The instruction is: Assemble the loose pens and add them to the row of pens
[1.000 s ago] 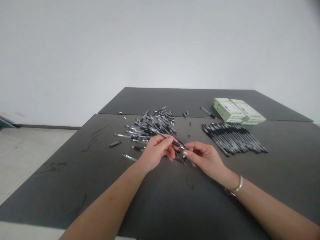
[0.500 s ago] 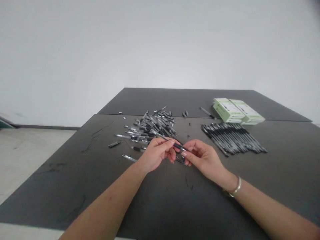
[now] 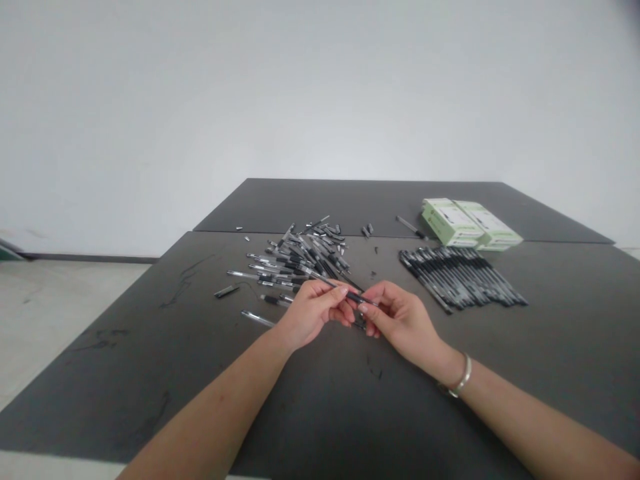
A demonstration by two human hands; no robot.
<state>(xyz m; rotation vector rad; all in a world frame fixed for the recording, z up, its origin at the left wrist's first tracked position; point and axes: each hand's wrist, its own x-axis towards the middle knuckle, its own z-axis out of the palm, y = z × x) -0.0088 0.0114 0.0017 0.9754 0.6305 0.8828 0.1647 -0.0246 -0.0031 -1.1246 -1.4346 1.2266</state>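
Note:
Between both hands, above the table, is a pen (image 3: 355,296) with a clear barrel and a black grip. My left hand (image 3: 316,310) is closed on its barrel, thumb on top. At the tip end, my right hand (image 3: 395,316) pinches the pen between thumb and fingers; any small part there is hidden by the fingertips. Just beyond my left hand spreads a loose pile of pens (image 3: 295,257), with caps and small tips among them. On the right, a neat row of pens (image 3: 463,277) lies side by side.
Two stacks of green and white boxes (image 3: 467,223) stand behind the row. A single pen (image 3: 411,227) lies left of them. Several loose caps (image 3: 367,230) and a dark clip-like piece (image 3: 227,291) are scattered on the dark table (image 3: 150,347), which has a seam across it.
My right hand has moved slightly left, closer to my left hand, and its fingers now cover the pen's tip. The view has shifted a little; both hands keep hold of the pen.

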